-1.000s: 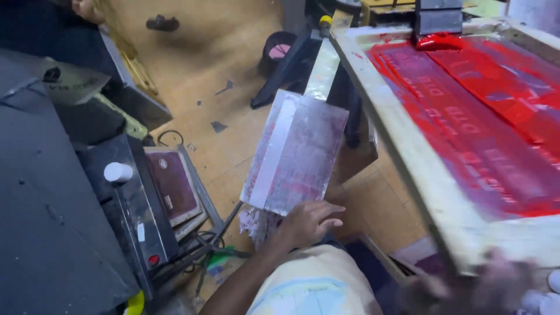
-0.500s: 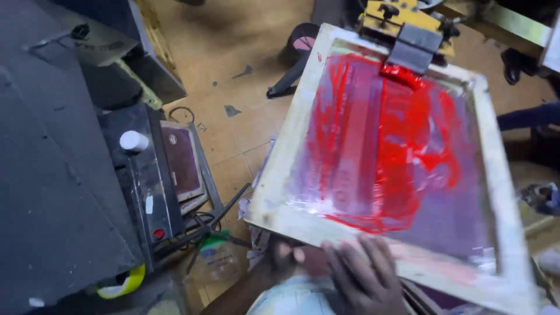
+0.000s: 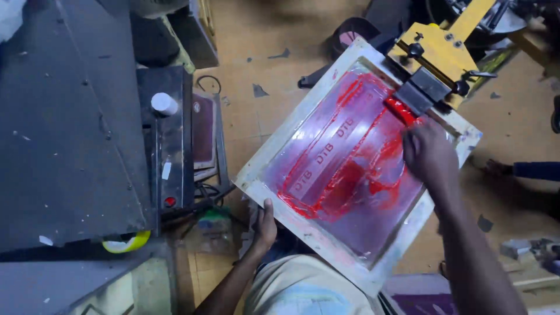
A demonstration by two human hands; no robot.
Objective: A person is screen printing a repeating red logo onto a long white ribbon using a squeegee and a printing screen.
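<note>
A wooden-framed printing screen point(image 3: 259, 175) smeared with red ink lies flat in front of me, clamped at its far end by a yellow hinge clamp point(image 3: 437, 55). My left hand point(image 3: 265, 224) grips the frame's near left edge. Inside the frame at its far end, my right hand point(image 3: 429, 153) is closed on a red-coated squeegee point(image 3: 399, 109) just below the clamp. Pale letter shapes show through the ink in the middle of the mesh.
A black machine point(image 3: 169, 151) with a white knob point(image 3: 164, 104) and a red button point(image 3: 170, 202) stands left of the screen, beside a dark table point(image 3: 64, 134). A yellow tape roll point(image 3: 125, 244) sits at the table's near edge. Another person's limb point(image 3: 534, 171) shows at right.
The raised screen has come down flat. My left hand, which held a printed sheet, now holds the frame's edge. My right hand has moved from the near edge to the far end.
</note>
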